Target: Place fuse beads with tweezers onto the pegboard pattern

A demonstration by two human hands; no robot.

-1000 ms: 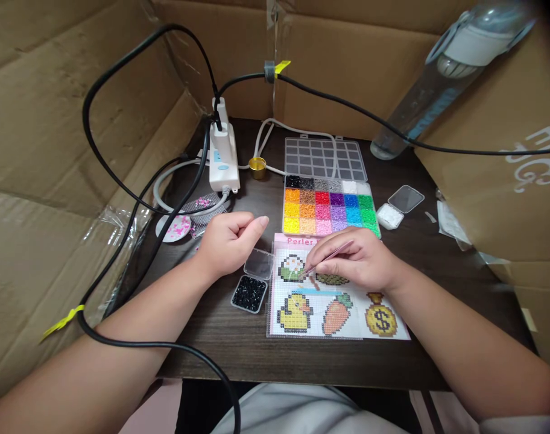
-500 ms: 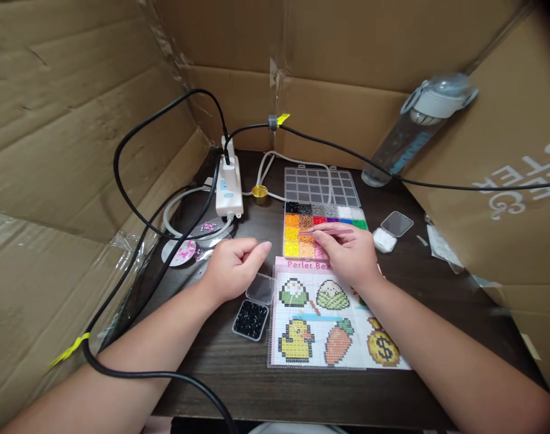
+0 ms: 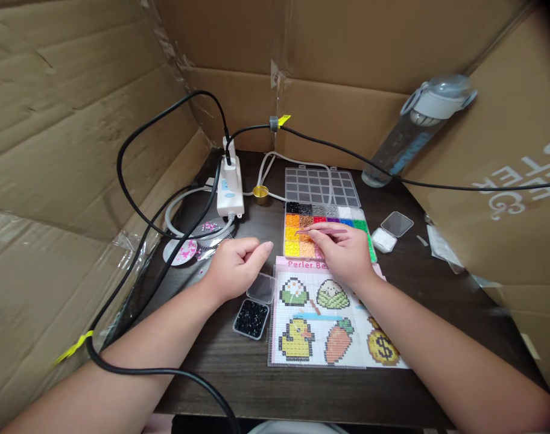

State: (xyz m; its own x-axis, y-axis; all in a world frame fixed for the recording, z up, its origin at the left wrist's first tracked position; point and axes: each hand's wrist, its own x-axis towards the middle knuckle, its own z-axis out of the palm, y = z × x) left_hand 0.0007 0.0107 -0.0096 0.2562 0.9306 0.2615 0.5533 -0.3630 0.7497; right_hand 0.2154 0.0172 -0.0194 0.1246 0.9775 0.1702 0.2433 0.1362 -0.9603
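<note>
In my right hand (image 3: 350, 256) is a pair of pinkish tweezers (image 3: 329, 231), pinched between thumb and fingers. Their tips point left over the yellow and orange compartments of a sorted bead box (image 3: 284, 253); whether they grip a bead is too small to see. My left hand (image 3: 234, 268) rests in a loose fist left of the bead box, with nothing visible in it. Below the hands lies a printed Perler bead pattern sheet (image 3: 318, 346) under a clear pegboard, showing a duck and a carrot among other designs. A small case of black beads (image 3: 250, 318) sits beside the sheet, lid open.
A white power strip (image 3: 230, 193) with black cables stands behind my left hand. A gold cup (image 3: 260, 193), a round white dish (image 3: 173, 253) with pink bits, and a small white-filled case (image 3: 384, 241) lie around. A water bottle (image 3: 406, 141) leans against the cardboard wall (image 3: 347, 114).
My right hand has shifted slightly left, and the tweezer tips have moved a little left and up over the yellow beads. My left hand stays in its fist.
</note>
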